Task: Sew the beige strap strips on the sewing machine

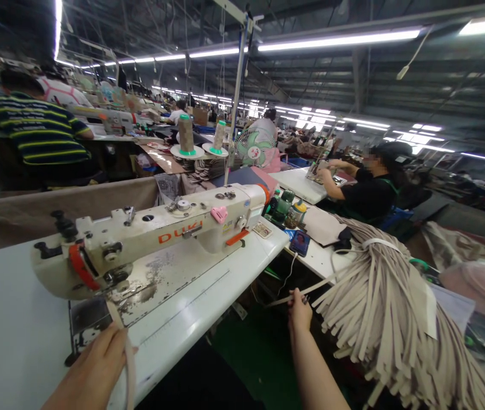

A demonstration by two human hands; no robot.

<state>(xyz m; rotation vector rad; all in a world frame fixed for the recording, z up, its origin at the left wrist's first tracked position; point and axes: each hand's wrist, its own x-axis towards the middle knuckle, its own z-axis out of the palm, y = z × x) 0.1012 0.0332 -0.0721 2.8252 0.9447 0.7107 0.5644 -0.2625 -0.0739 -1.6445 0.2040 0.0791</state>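
Note:
A white sewing machine with orange trim stands on the pale table before me. My left hand rests at its needle end, fingers closed on a beige fabric strip that runs from under the presser foot area and hangs down past the hand. Over the gap to the right, my right hand pinches another beige strip, whose far end leads towards a big tied bundle of strips. The tip of that strip pokes out left of the fingers.
Beside the machine lie a phone with a white cable and a small card. Thread cones and a green fan stand behind. A co-worker in black sits at a table to the right; another in stripes sits left.

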